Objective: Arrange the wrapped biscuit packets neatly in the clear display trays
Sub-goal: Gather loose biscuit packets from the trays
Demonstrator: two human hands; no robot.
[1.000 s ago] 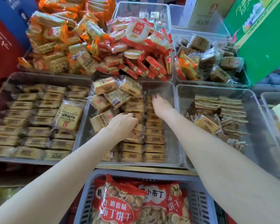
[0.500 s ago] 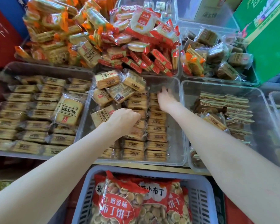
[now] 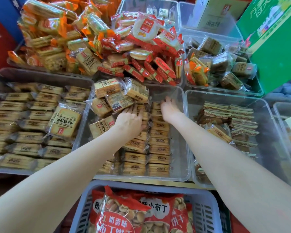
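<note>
Dead centre, at about 12 o'clock from my two arms, sits the middle clear tray, part filled with tan wrapped biscuit packets stacked in neat columns toward the 6 o'clock wall. My left hand lies over the left column, fingers spread fairly straight and apart, fingertips touching the loose heap of bigger packets piled at the tray's 11 o'clock corner; I can't see anything gripped. My right hand is at the far end of the right column, near the bare 1 o'clock corner, fingers relaxed and a bit splayed, pointing down at the top packet; whether they pinch it I cannot tell, looks loose.

At 9 o'clock, the left tray holds rows of the same tan packets, with one larger packet lying tilted on top by its right wall. At 3 o'clock, the right tray holds layered green-and-brown bars, partly stacked. Far side, 11 to 12 o'clock: heaps of orange-wrapped biscuits and red-wrapped round biscuits. At 1 o'clock a tray of dark greenish packets, with a green carton just beside it. At 6 o'clock, a grey slotted basket with red bags of small round cookies.
</note>
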